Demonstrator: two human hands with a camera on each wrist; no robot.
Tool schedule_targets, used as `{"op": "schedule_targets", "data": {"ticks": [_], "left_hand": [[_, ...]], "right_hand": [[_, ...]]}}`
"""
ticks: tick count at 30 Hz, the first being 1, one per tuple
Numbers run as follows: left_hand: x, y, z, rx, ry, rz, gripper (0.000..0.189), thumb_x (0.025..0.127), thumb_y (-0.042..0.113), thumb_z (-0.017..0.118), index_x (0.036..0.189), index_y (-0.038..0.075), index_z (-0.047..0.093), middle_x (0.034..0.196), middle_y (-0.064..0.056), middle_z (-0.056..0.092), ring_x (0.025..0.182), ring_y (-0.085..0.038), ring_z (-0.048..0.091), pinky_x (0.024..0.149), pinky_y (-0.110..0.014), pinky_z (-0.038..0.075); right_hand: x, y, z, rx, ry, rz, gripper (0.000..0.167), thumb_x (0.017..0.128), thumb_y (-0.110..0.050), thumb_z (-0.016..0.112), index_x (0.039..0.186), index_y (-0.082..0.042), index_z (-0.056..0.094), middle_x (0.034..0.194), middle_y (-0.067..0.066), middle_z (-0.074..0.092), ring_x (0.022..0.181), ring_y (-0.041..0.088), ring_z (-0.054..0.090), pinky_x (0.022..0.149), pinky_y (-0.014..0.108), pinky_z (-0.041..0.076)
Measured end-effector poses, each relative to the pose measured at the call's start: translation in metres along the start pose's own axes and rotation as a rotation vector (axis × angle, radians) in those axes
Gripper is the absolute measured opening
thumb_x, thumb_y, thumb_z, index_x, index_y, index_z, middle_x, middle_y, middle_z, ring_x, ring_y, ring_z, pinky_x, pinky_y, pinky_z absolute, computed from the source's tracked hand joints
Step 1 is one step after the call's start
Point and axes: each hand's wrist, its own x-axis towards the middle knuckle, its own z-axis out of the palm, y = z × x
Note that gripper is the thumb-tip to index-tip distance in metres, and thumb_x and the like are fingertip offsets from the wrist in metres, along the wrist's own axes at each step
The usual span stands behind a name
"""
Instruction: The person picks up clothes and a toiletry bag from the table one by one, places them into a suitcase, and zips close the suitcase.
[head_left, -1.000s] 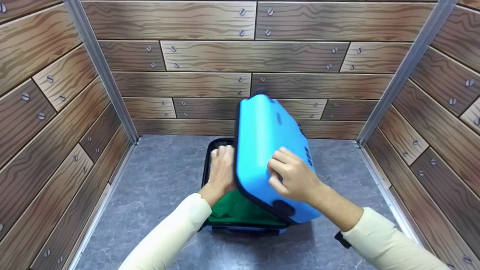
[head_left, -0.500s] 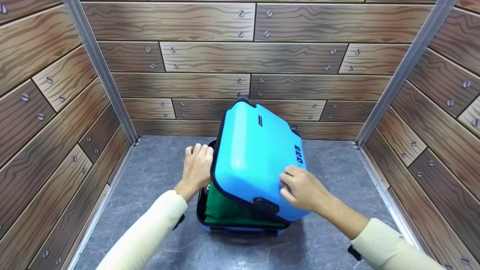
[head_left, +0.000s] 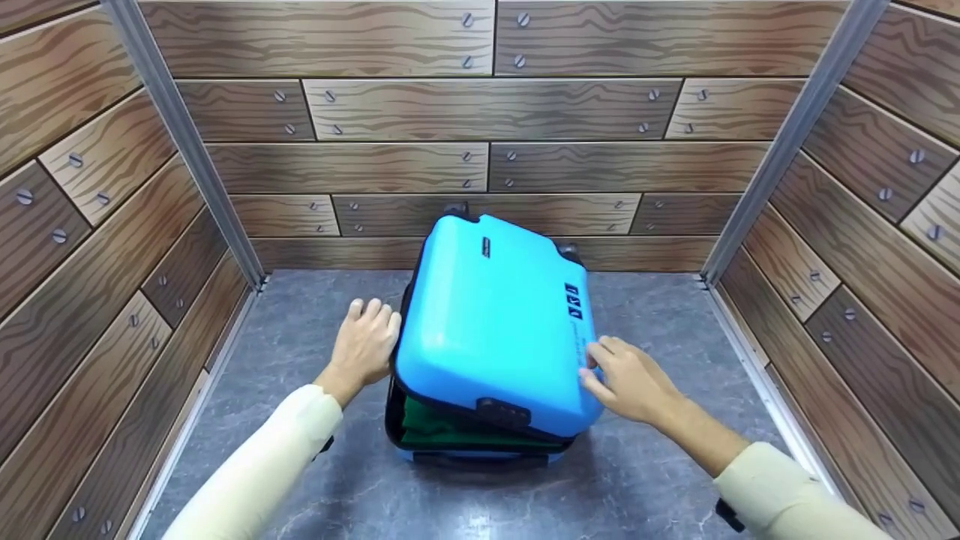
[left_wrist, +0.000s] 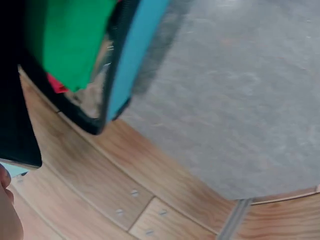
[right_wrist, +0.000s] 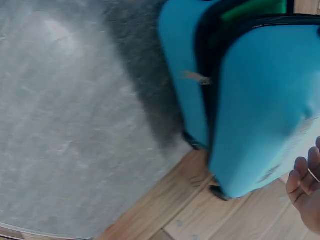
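A bright blue hard-shell suitcase lies on the floor, its lid tilted partway down over the base. My left hand grips the lid's left edge with curled fingers; the thumb is hidden. My right hand hovers at the lid's right side, fingers loosely bent and holding nothing; whether the fingertips touch the shell I cannot tell. Green cloth fills the base, with a bit of red cloth beside it in the left wrist view. The lid hides most of the contents.
Grey marbled floor spreads around the suitcase. Wood-patterned walls rise at the back and both sides, joined by metal corner strips. Black wheels stick out from the lid's far end.
The lid has swung from nearly upright down to the left, covering more of the green cloth. My left hand has moved left with its edge; my right hand has shifted slightly right.
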Motion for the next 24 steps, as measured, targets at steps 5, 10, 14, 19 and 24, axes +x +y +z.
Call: {"op": "schedule_targets", "data": {"ticks": [5, 10, 14, 19, 24], "left_hand": [[-0.020, -0.001, 0.015, 0.000, -0.067, 0.021, 0.015, 0.080, 0.019, 0.059, 0.082, 0.006, 0.054, 0.080, -0.010, 0.053, 0.082, -0.030, 0.046, 0.085, -0.047, 0.033], [-0.044, 0.005, 0.031, 0.002, -0.109, 0.035, 0.018, 0.077, 0.021, 0.064, 0.084, 0.006, 0.057, 0.080, -0.010, 0.055, 0.081, -0.030, 0.048, 0.083, -0.046, 0.036], [-0.063, 0.016, 0.044, -0.005, -0.183, 0.011, 0.019, 0.078, 0.023, 0.064, 0.085, 0.006, 0.058, 0.080, -0.010, 0.056, 0.080, -0.029, 0.049, 0.083, -0.045, 0.037], [-0.086, 0.027, 0.058, -0.015, -0.224, 0.019, 0.021, 0.078, 0.024, 0.064, 0.086, 0.005, 0.057, 0.081, -0.011, 0.056, 0.080, -0.029, 0.050, 0.080, -0.043, 0.037], [-0.100, 0.030, 0.063, -0.038, -0.100, 0.035, 0.021, 0.079, 0.024, 0.062, 0.082, 0.005, 0.053, 0.078, -0.012, 0.052, 0.076, -0.030, 0.047, 0.077, -0.044, 0.037]], "right_hand": [[-0.011, 0.008, 0.015, 0.067, -0.105, 0.120, 0.018, 0.097, -0.030, 0.062, 0.092, -0.016, 0.053, 0.080, -0.008, 0.042, 0.068, 0.006, 0.036, 0.062, 0.025, 0.035], [-0.016, 0.008, 0.026, 0.131, -0.144, 0.184, 0.023, 0.099, -0.033, 0.059, 0.089, -0.017, 0.047, 0.079, -0.008, 0.039, 0.066, 0.007, 0.034, 0.061, 0.024, 0.032], [-0.017, 0.004, 0.033, 0.144, -0.149, 0.192, 0.025, 0.100, -0.033, 0.058, 0.085, -0.018, 0.045, 0.077, -0.009, 0.037, 0.063, 0.007, 0.032, 0.059, 0.023, 0.031], [-0.017, -0.002, 0.039, 0.148, -0.154, 0.184, 0.025, 0.100, -0.031, 0.058, 0.084, -0.017, 0.045, 0.077, -0.008, 0.037, 0.063, 0.007, 0.032, 0.058, 0.022, 0.033], [-0.018, -0.005, 0.042, 0.131, -0.141, 0.181, 0.023, 0.099, -0.030, 0.058, 0.086, -0.017, 0.044, 0.079, -0.008, 0.036, 0.065, 0.007, 0.033, 0.060, 0.023, 0.033]]}}
